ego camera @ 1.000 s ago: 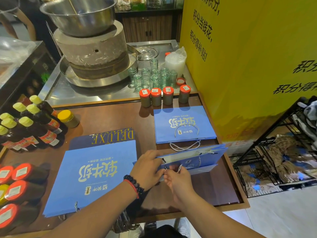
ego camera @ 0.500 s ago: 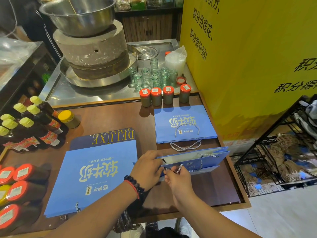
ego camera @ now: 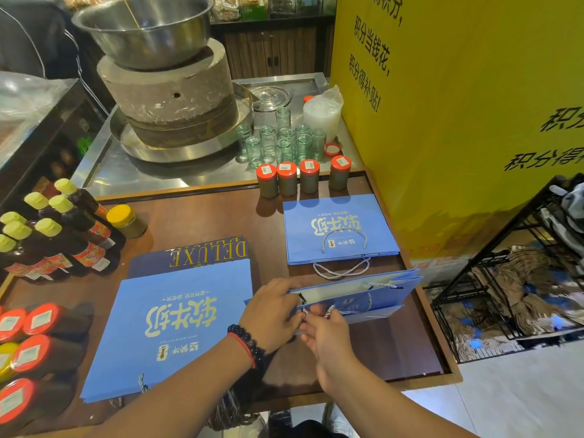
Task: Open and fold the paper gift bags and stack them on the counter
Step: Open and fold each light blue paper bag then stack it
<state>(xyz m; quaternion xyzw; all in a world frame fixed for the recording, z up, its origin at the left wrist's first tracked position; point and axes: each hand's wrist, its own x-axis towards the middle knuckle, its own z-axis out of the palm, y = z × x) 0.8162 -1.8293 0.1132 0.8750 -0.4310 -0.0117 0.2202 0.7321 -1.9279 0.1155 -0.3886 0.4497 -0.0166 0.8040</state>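
A small blue paper gift bag [ego camera: 376, 298] stands partly opened on the brown counter [ego camera: 202, 222], its white inside showing. My left hand [ego camera: 271, 311] grips the bag's near left edge. My right hand [ego camera: 325, 330] pinches the bag's twisted rope handle [ego camera: 331, 310] at the front. A flat folded blue bag [ego camera: 338, 229] lies behind it with its rope handles out. A large flat stack of blue bags [ego camera: 177, 324] lies to the left, over a dark "DELUXE" bag [ego camera: 202, 251].
Dark bottles with yellow caps [ego camera: 60, 235] and red-lidded jars [ego camera: 34, 349] crowd the counter's left side. Several red-lidded jars [ego camera: 300, 178] line the back edge, glass cups [ego camera: 281, 143] and a stone mill [ego camera: 170, 99] behind. A yellow board [ego camera: 458, 105] and black wire rack [ego camera: 512, 279] stand right.
The hands stay on the small bag; the right fingers have shifted slightly along the rope handle. The bag's mouth has barely changed.
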